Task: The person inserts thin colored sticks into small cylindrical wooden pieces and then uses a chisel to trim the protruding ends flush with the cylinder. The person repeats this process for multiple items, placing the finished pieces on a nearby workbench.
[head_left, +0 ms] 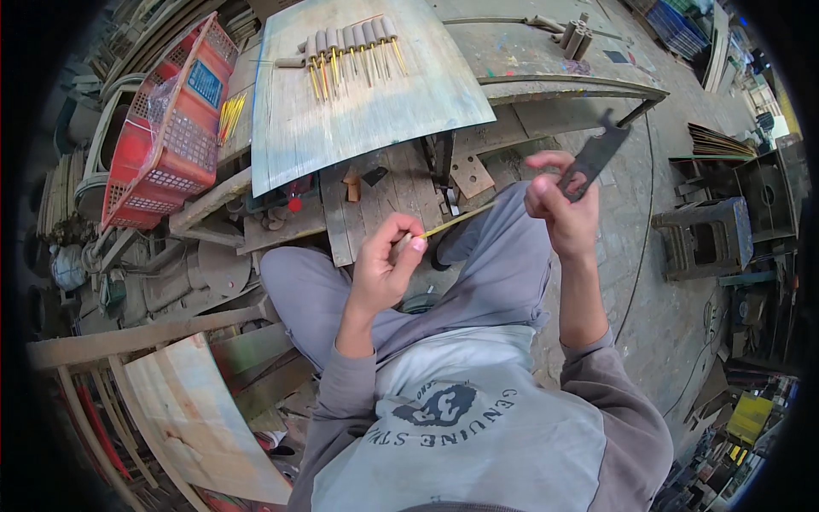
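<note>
My left hand (382, 266) is closed around the pale handle of a thin yellow rod (461, 219), which points up and right over my lap. Gripped in my right hand (565, 215) is a flat dark metal tool (597, 155) with a notched far end and a hole near my fingers. The tool and the rod's tip are apart. Ahead of me, a row of several pale-handled rods (351, 51) with yellow shafts lies on a pale board (367, 111). Whether the held rod matches them exactly I cannot tell.
A red plastic crate (171, 128) stands at the left, beside a bundle of thin yellow sticks (230, 118). Several short tubes (576, 38) stand on the workbench (512, 60). A small stool (704, 237) is at the right. A cable (650, 196) runs along the floor.
</note>
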Available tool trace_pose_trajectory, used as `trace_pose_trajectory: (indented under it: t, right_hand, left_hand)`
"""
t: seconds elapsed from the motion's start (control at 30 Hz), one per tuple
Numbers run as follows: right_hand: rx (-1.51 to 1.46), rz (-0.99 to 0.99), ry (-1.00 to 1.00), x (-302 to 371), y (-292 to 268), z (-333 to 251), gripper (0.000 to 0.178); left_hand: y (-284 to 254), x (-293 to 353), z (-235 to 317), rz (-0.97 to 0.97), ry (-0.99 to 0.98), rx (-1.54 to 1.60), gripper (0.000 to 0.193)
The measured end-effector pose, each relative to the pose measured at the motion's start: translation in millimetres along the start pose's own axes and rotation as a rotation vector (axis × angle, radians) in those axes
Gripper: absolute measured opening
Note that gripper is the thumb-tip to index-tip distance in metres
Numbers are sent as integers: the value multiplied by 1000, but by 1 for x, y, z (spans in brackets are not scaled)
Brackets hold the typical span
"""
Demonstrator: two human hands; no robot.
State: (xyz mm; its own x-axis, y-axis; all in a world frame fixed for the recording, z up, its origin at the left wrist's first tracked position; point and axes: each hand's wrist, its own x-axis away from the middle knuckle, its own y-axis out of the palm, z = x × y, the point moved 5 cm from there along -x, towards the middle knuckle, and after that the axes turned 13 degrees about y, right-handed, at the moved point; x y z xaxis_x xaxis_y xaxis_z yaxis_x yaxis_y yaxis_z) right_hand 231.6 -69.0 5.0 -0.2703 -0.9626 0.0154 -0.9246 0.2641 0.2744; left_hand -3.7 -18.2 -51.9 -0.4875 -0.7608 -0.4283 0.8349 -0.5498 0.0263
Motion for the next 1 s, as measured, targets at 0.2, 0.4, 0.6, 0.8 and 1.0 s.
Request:
trace_pose_trajectory:
  t: [0.2,0.4,0.6,0.8,1.0]
  right_hand:
    - [29,-52,-86,11,13,18,16]
    - [-64,47,-168,19,7,17,21]
    - [37,100,-240,30,13,4,21]
    - [39,99,-232,30,15,2,19]
    - [67,130,-255,36,23,1,16]
  left_hand:
    - [13,-16,15,-200,-87,-112,16]
    - [13,-22,7,-103,31,-247,40]
    - [12,-30,24,-71,264,-318,26]
    - [10,-28,23,-35,275,-303,24]
    - [9,-24,18,-16,235,-252,23]
